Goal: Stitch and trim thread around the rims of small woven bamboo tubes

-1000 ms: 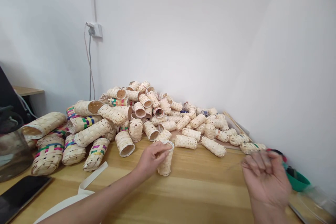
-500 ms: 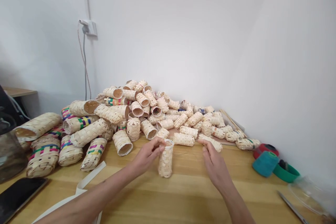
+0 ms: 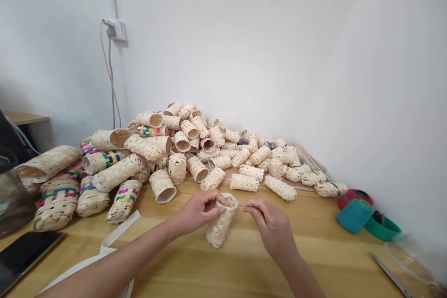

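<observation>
A small woven basket tube, pale with a white rim, leans with its mouth up and to the right. My left hand pinches its rim at the left side, thumb outside and fingers partly behind the edge. Just right of the rim, my right hand is closed in a pinch, with a thin needle-like tip or thread at its fingertips, too small to tell. The lower end of the tube is near the wooden table.
Many woven tubes are piled against the wall. Left are a phone and a white strip. Right are a teal thread cone, a red one, a green bowl and scissors, partly in view.
My right hand has moved left and down toward the rim. The tube in my left hand has tilted to the right and come slightly nearer.
</observation>
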Motion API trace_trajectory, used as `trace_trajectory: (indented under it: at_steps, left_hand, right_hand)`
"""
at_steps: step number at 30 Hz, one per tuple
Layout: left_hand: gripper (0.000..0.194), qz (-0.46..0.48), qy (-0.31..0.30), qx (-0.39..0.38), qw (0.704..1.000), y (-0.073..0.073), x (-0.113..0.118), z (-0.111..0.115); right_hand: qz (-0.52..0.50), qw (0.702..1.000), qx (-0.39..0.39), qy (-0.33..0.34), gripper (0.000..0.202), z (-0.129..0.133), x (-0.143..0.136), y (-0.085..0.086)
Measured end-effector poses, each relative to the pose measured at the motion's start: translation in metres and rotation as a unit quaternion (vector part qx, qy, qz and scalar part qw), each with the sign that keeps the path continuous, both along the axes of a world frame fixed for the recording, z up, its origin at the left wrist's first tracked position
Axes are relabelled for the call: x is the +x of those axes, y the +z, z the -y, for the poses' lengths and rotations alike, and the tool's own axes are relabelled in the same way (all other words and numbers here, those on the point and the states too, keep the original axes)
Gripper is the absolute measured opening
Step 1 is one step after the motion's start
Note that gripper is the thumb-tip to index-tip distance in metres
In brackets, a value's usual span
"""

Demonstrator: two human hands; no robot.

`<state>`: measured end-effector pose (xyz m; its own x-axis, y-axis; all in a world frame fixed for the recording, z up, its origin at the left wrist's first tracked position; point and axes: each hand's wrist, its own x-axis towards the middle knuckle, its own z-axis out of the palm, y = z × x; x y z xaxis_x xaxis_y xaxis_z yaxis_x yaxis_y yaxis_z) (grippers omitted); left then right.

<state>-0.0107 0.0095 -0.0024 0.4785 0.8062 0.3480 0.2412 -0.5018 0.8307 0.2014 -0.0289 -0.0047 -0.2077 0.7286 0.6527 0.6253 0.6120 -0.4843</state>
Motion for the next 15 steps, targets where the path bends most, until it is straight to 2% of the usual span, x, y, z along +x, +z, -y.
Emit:
trace_trajectory:
  at_steps: [3, 7, 11, 15]
  left_hand:
    - [0.022, -0.002, -0.011, -0.009, 1.000, 0.0016, -0.0001, 0.0010]
    - [0.022, 0.005, -0.038, -0.003, 0.999, 0.0037, -0.0010, 0.0019]
    - [0.022, 0.012, -0.080, -0.014, 0.997, 0.0054, -0.0020, 0.0029]
    - [0.023, 0.026, -0.123, -0.024, 0.992, 0.0096, -0.0022, 0.0046]
  right_hand:
    - [0.039, 0.997, 0.059, 0.041, 0.022, 0.0005, -0.0015, 0.0031]
    - [0.044, 0.993, 0.096, 0.045, 0.026, -0.0006, -0.0027, 0.0063]
    - [0.074, 0.992, 0.100, 0.033, 0.027, -0.0005, -0.0033, 0.0072]
    - [0.092, 0.991, 0.084, 0.059, 0.029, 0.0014, -0.0034, 0.0076]
